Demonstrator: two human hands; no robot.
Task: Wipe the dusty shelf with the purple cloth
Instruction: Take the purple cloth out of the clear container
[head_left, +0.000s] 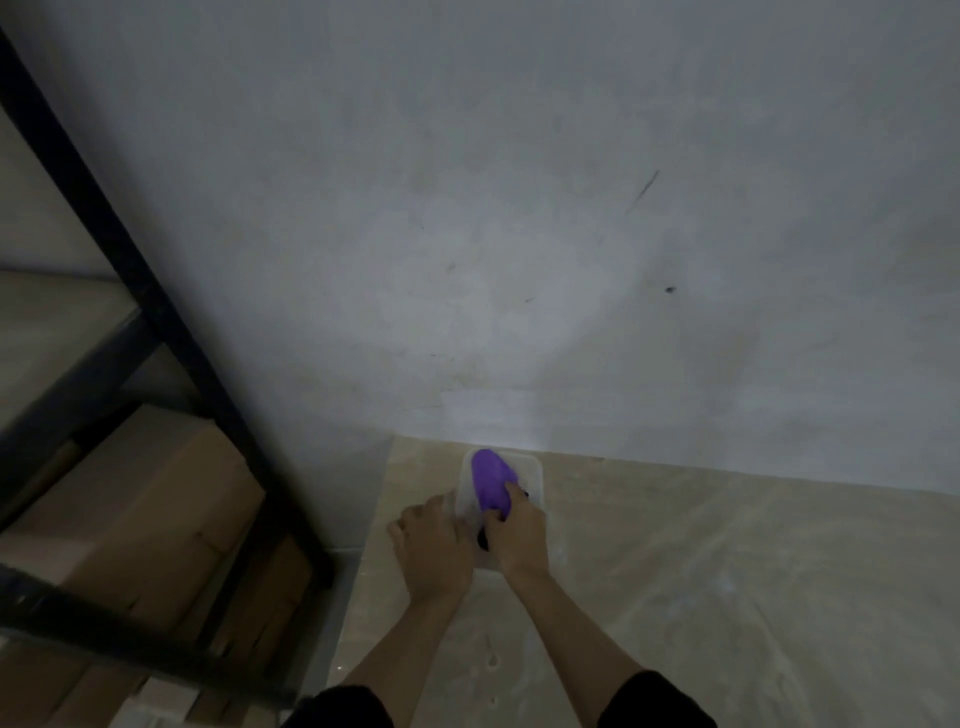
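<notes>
A bunched purple cloth (491, 483) lies in a clear plastic container (535, 470) that stands on a beige, dusty surface (727, 571) against the white wall. My right hand (517, 535) is closed around the near end of the cloth, over the container. My left hand (434, 545) rests on the container's left side, fingers curled against it. A small dark object shows under my right hand inside the container; I cannot tell what it is.
A black metal shelving frame (171, 332) stands at the left, its upright running diagonally. Cardboard boxes (156, 519) fill its lower levels. A grey-white wall (519, 208) rises right behind the container. The beige surface stretches away to the right.
</notes>
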